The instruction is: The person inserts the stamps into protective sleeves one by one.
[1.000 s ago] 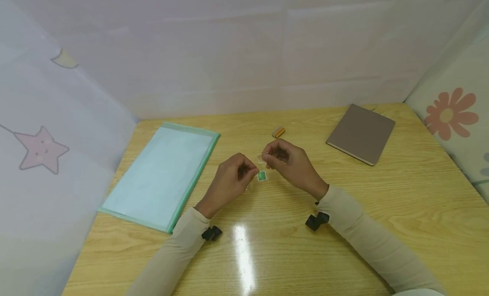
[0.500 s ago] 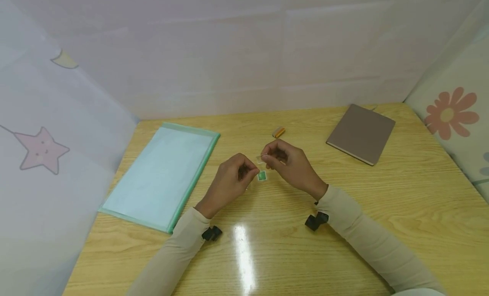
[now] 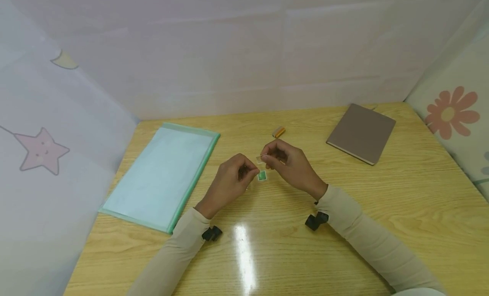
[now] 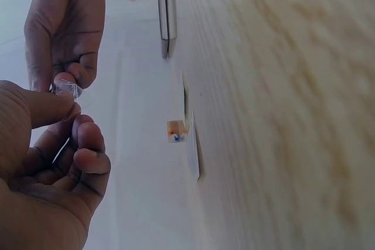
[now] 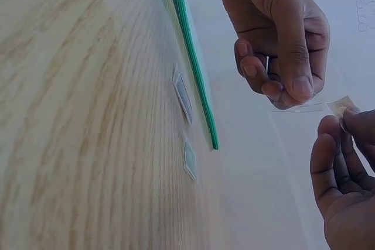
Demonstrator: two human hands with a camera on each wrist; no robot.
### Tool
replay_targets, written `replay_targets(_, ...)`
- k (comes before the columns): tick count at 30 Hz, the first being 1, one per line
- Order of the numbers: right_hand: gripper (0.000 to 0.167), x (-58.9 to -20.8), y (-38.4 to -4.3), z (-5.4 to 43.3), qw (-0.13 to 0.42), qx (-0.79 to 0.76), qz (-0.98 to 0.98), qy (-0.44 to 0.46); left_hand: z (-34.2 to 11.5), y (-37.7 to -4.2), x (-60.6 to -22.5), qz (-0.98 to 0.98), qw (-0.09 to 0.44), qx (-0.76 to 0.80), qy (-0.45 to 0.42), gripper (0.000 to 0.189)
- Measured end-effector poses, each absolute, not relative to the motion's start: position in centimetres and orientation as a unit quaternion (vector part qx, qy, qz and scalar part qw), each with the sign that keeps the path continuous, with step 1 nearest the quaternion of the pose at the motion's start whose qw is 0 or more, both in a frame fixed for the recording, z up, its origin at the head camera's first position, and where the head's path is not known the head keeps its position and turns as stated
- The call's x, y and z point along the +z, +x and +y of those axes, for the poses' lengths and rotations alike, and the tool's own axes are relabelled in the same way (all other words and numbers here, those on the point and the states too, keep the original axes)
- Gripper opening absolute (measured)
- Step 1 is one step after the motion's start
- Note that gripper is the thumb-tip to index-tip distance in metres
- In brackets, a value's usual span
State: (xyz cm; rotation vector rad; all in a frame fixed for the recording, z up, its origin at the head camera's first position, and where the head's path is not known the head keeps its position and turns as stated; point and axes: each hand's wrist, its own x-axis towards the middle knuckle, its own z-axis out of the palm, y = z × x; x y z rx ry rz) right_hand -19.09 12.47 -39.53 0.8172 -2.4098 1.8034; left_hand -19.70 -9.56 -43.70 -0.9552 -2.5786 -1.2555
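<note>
Pinches a see-through piece [image 3: 260, 159] in the right hand [image 3: 293, 165], thin film [image 5: 302, 109] (too faint to trace) in the left hand [image 3: 231, 177]; shows a green square [image 3: 262, 176] on the table [image 3: 282, 249], below both.

The folder [image 3: 162, 177] lies left on the desk [image 3: 290, 258], the book [image 3: 361, 134] right — and between them, behind the right hand [image 3: 292, 166], sits a block [image 3: 279, 132].
</note>
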Motion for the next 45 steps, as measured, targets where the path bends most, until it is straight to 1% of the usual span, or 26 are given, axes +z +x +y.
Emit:
replay_targets(16,0.007,-39.70,-19.17,12.53,-0.001,0.579,-0.771,0.264,-9.56,-19.70,-43.66,-0.856,0.059,-0.413,-0.306,0.008)
replay_targets(24,0.008,-39.27,-19.06,12.66,0.007,0.554,-0.788,0.269,-9.66,-19.67,-43.69,-0.850,0.058,-0.429,-0.299,0.006)
replay_targets(31,0.008,-38.98,-18.96,12.84,0.022,0.546,-0.790,0.278,-9.69,-19.78,-43.85,-0.851,0.066,-0.432,-0.291,0.009)
replay_targets(45,0.010,-38.97,-18.95,12.73,0.019,0.544,-0.796,0.263,-9.60,-19.76,-43.83,-0.848,0.067,-0.441,-0.287,0.011)
